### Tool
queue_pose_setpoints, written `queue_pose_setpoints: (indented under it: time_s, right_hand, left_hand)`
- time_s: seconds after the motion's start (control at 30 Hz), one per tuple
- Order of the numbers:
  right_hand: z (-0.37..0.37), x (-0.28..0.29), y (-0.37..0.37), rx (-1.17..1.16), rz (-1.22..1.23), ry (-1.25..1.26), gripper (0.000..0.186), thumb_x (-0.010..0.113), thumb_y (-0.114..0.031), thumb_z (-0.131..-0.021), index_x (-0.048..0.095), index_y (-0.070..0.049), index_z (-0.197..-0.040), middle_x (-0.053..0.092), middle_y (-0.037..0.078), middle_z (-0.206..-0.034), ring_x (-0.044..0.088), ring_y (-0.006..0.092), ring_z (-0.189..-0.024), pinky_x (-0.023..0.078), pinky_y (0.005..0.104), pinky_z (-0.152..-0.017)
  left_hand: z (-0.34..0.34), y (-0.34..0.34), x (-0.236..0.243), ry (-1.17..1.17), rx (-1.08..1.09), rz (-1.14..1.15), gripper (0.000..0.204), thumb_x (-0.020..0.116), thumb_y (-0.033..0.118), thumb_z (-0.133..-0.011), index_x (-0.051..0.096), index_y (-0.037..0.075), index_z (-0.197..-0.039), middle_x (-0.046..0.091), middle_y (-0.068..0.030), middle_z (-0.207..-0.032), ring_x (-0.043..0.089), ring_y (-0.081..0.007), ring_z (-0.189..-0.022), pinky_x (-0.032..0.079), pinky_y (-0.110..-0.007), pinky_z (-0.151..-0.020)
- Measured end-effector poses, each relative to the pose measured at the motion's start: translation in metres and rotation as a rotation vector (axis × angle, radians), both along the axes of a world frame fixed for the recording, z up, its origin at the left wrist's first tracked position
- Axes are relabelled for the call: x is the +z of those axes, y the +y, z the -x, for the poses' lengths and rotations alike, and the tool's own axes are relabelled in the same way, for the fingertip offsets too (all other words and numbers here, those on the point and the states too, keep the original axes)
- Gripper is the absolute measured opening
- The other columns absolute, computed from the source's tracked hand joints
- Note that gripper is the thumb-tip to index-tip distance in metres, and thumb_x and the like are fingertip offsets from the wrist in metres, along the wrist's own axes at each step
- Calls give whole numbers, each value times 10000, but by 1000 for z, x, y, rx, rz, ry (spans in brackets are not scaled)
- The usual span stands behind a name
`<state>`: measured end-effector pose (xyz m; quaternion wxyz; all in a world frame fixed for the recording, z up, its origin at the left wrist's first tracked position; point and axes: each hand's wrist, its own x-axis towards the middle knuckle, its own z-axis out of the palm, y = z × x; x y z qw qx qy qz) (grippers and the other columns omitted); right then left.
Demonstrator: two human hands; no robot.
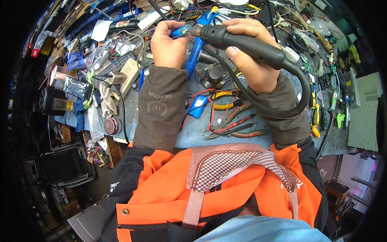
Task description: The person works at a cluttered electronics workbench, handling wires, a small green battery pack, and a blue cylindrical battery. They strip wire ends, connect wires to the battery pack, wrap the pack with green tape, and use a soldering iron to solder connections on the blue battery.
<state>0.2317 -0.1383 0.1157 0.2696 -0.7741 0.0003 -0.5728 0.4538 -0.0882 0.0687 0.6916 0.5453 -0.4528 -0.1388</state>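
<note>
My left hand point(168, 47) pinches a small blue-wrapped piece point(179, 31) with a shiny, clear-looking end; its exact kind is hard to make out. My right hand point(258, 60) is wrapped around a black hot-air gun handpiece point(242, 44), whose thick black hose point(304, 88) loops down past my right forearm. The handpiece's metal nozzle point(196, 31) points left, right beside the blue piece. Below my hands, a blue battery pack point(198, 106) with red and black leads lies on the bench next to yellow-handled pliers point(224, 101).
The bench point(189, 139) holds red-handled pliers point(252, 134), test leads point(238, 123) and a blue bar-shaped tool point(195, 54). A power strip point(130, 74), gloves point(108, 99) and a round tin point(112, 126) are at left. Screwdrivers point(315, 117) and a grey metal case point(366, 113) are at right.
</note>
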Motion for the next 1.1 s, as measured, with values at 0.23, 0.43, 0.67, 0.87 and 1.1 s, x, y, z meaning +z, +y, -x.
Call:
queue_pose_setpoints:
  time_s: [0.23, 0.43, 0.67, 0.87, 1.1]
  right_hand:
    - [0, 0, 2, -2, -81, -12, 347, 812, -64, -830, 734, 24, -1157, 741, 195, -1188, 714, 300, -1115, 551, 417, -1004]
    - [0, 1, 3, -22, -24, 15, 363, 821, -74, -819, 734, 23, -1157, 745, 197, -1183, 724, 311, -1114, 557, 423, -1007]
    - [1, 3, 3, 0, -57, -1, 359, 813, -71, -801, 739, 23, -1139, 749, 206, -1183, 725, 320, -1111, 558, 433, -1006]
    - [4, 5, 0, -29, 9, 40, 374, 816, -86, -791, 746, 10, -1146, 750, 205, -1198, 728, 336, -1119, 554, 439, -1019]
    - [15, 29, 2, -322, 311, 159, 643, 967, -155, -798, 724, -77, -1388, 622, 61, -1086, 667, 166, -947, 557, 261, -810]
  left_hand:
    - [1, 0, 0, -20, -9, -6, 319, 842, -94, -842, 688, 3, -1105, 773, -105, -1085, 721, -132, -949, 584, -273, -838]
    - [1, 1, 0, -19, 2, -27, 317, 853, -78, -840, 694, 5, -1102, 777, -94, -1040, 721, -130, -930, 581, -275, -834]
    - [3, 2, 4, -49, 0, -86, 309, 791, -125, -877, 668, -23, -1141, 778, -156, -1200, 740, -162, -1024, 603, -278, -914]
    - [-2, 2, 0, -55, -1, -83, 325, 836, -92, -868, 673, -21, -1140, 782, -139, -1169, 736, -147, -1014, 606, -277, -884]
    - [9, 15, 18, -29, -129, -142, 194, 867, 55, -904, 735, 1, -1035, 737, -20, -922, 634, -73, -807, 522, -247, -715]
